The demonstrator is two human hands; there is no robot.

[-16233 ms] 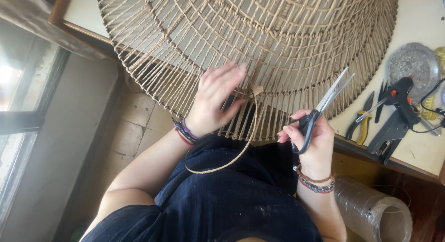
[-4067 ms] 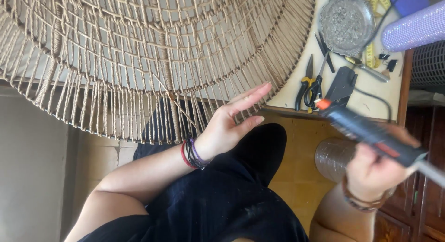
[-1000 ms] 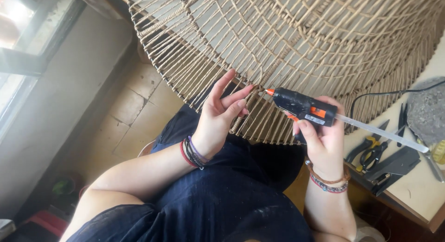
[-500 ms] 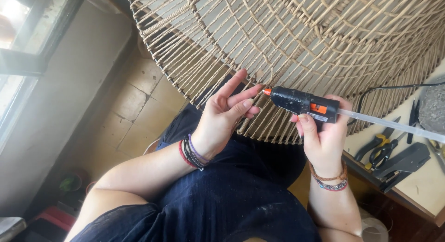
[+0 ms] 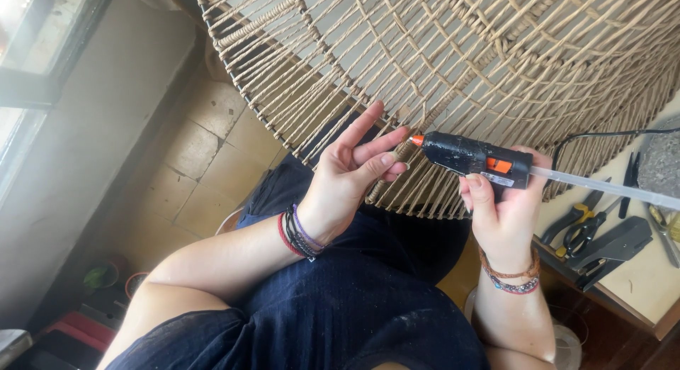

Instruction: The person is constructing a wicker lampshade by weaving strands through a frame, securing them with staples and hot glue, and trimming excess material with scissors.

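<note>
Lap nearest the camera: your dark blue clothing [image 5: 319, 306] fills the bottom of the view, both forearms rising from it. Your left wrist carries a stack of bracelets [image 5: 299, 234], red, black and purple; your right wrist has two bracelets [image 5: 511, 279], one brown, one beaded.

Your left hand [image 5: 347, 175] is mostly open, fingers spread and upward, thumb and forefinger tips pinched near a strand at the lower edge of the woven frame [image 5: 453, 65]. It holds no tool; whether the fingertips actually grip the strand, you cannot tell.

Your right hand [image 5: 503, 207] is closed around one black glue gun [image 5: 471, 157], fingers wrapped on the handle. The orange nozzle points left, just beside your left fingertips and right at the frame's edge strands. One clear glue stick [image 5: 609, 189] juts from the back of the gun to the right. One black cord [image 5: 602, 136] runs off to the right above it.

Beyond the hands, one large round woven frame of tan cord over dark wire spans the whole top, tilted over your lap and resting against the desk [image 5: 652, 285] at right.

On the desk: one pair of pliers with yellow and black handles [image 5: 577, 225], and one dark grey tool [image 5: 613, 246] beside them. More tools at the right edge, cut off, count unclear.

Far left: tiled floor [image 5: 205, 164], a wall and a window [image 5: 28, 72].
</note>
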